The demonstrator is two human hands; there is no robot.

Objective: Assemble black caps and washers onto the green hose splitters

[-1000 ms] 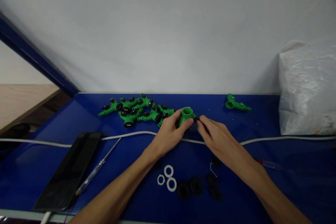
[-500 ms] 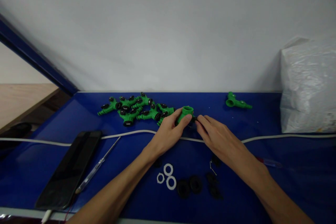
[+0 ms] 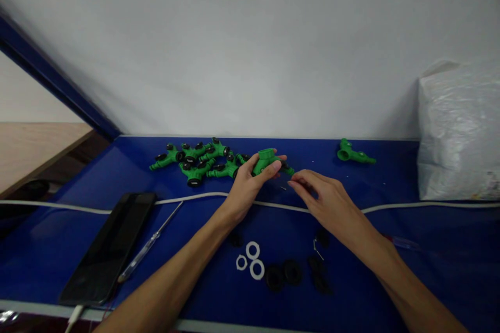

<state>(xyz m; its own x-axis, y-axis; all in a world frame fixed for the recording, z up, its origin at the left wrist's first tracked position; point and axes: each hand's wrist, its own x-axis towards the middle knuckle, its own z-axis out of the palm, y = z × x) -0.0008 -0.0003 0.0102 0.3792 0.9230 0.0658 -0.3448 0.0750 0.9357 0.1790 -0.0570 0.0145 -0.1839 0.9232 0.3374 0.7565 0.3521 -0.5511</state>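
My left hand point(image 3: 250, 182) is wrapped around a green plastic Y-shaped hose splitter point(image 3: 267, 154), its wide round opening facing up. A black valve knob point(image 3: 284, 164) shows on the splitter's right branch. Just right of that branch, apart from it, my right hand point(image 3: 318, 187) has thumb and index finger pinched together; whatever may be between them is too small to make out. Below the splitter a small metal pin point(image 3: 283, 188) lies on the blue tabletop point(image 3: 203, 239). Several green splitters with black knobs and collars point(image 3: 194, 170) lie to the left of my left hand.
White rings point(image 3: 257, 269), black rings point(image 3: 292, 272) and small black parts point(image 3: 319, 274) lie near the front. A phone point(image 3: 109, 250) and screwdriver point(image 3: 150, 243) lie left. A white cable point(image 3: 199, 196) crosses the table. Another green splitter point(image 3: 353, 154) and a plastic-wrapped bag point(image 3: 457, 135) are right.
My left hand has shifted slightly left and tilted the splitter. The right fingers have come off its black knob and stand apart from it. The metal pin below now shows.
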